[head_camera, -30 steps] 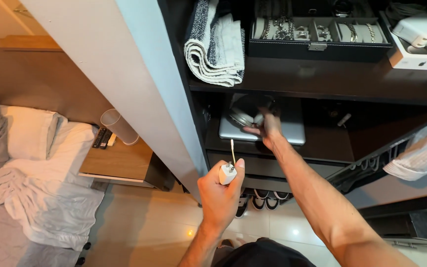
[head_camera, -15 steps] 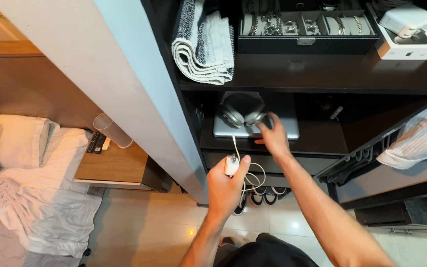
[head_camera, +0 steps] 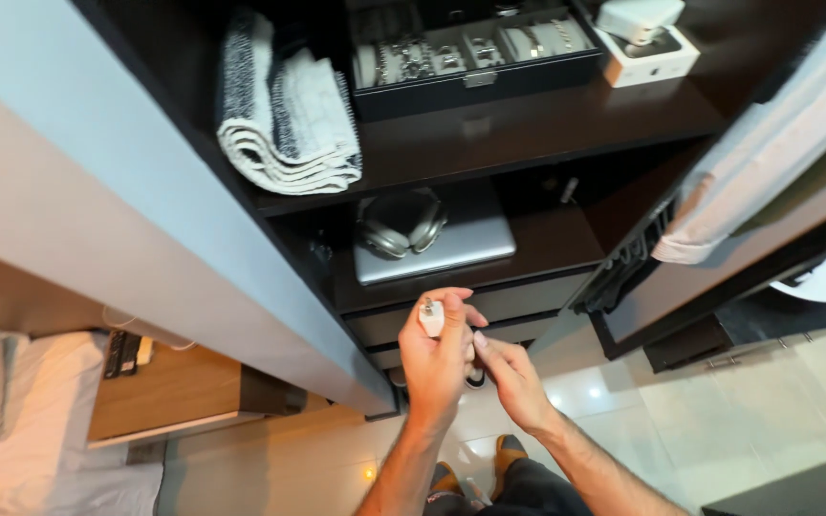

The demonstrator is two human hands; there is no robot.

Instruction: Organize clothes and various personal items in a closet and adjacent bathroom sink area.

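Head camera, looking down in front of an open dark wardrobe: the left hand (head_camera: 435, 363) is clenched around a small white charger plug (head_camera: 430, 316), its metal prongs pointing up above the fingers, held in the air just in front of the lower shelves. The right hand (head_camera: 511, 380) sits just beside it, fingers curled in against the left palm, touching the base of the left fist; whether it pinches a cable there cannot be told, since no cord shows clearly between the two hands.

On the shelf (head_camera: 566, 244) just above the hands, grey over-ear headphones (head_camera: 402, 222) rest on a closed silver laptop (head_camera: 437, 250), both untouched. Higher up, a folded striped towel (head_camera: 289, 119) lies beside a black compartment tray (head_camera: 475, 53) and a white box (head_camera: 647, 43).

Judging by this, the plug is already off the shelf and gathered in both hands; it appears to be mid-handling, neither set down nor put away. A wooden bedside stand (head_camera: 169, 392) and pale bedding (head_camera: 11, 420) lie at lower left, well apart from the hands.
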